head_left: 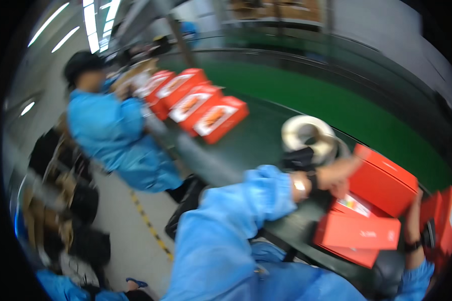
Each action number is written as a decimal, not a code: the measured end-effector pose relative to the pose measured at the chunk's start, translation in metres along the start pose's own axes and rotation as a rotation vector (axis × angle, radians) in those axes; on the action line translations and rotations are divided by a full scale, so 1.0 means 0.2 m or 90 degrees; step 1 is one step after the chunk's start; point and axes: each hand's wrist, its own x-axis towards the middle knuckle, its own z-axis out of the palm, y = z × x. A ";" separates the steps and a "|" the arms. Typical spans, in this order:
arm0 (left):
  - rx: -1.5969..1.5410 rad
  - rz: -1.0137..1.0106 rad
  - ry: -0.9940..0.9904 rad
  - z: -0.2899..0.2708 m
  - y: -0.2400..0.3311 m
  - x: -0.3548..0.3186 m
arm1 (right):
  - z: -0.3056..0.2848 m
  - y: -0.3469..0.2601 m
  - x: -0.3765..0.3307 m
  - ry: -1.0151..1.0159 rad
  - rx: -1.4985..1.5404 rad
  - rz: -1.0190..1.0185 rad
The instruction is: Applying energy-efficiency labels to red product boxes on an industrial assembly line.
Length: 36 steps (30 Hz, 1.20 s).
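Note:
A closed red box (pixel 384 180) sits tilted at the right, between my two hands. My left hand (pixel 339 175) presses against its left end, fingers blurred by motion and reaching up along the side. At the opposite end, my right hand (pixel 413 215) grips the lower right corner, partly hidden by the box. Just beneath and nearer to me lies another red box (pixel 359 232) with a flap-like panel facing up. A printed white piece (pixel 354 204) shows between the two boxes.
Rolls of whitish tape (pixel 309 133) and a black object (pixel 297 159) stand left of the box. Several red boxes with white labels (pixel 216 118) line the dark bench farther left. A person in blue (pixel 113 130) works there. More red boxes (pixel 444 220) stand far right.

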 end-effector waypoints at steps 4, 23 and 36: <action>0.201 0.017 0.055 0.01 0.07 -0.14 | -0.07 -0.05 0.07 -0.120 0.006 -0.123; 0.123 -0.108 0.084 -0.01 -0.16 -0.45 | 0.11 -0.40 -0.40 -0.208 -0.600 -0.037; 0.615 0.402 0.231 0.31 -0.28 -0.54 | 0.18 -0.14 -0.77 0.027 -0.627 -0.304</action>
